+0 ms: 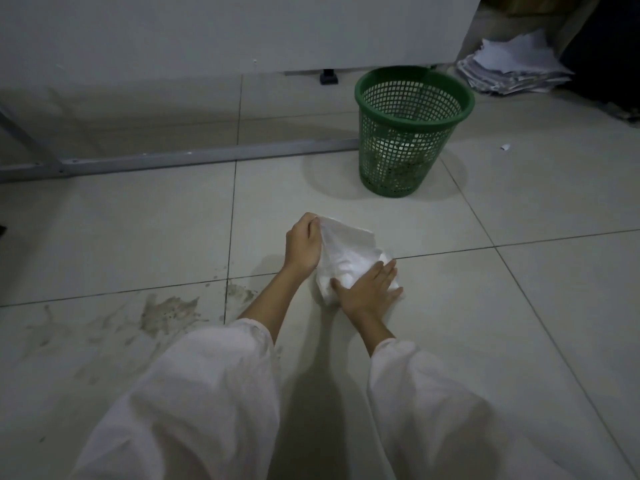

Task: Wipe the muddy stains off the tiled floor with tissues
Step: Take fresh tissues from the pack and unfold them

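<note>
A white tissue (346,258) lies partly lifted over the pale tiled floor (485,323) in the middle of the view. My left hand (303,242) pinches its upper corner and holds that end up. My right hand (369,289) lies flat on the lower end of the tissue with straight fingers, pressing it to the tile. Brown muddy stains (166,311) spread over the tiles to the left, apart from the tissue, and my left sleeve hides part of them.
A green mesh waste basket (412,133) stands behind the hands on the right. A grey metal frame bar (194,157) runs along the floor under a white panel. A pile of papers (512,67) lies at the back right, and a small paper scrap (505,147) beside the basket.
</note>
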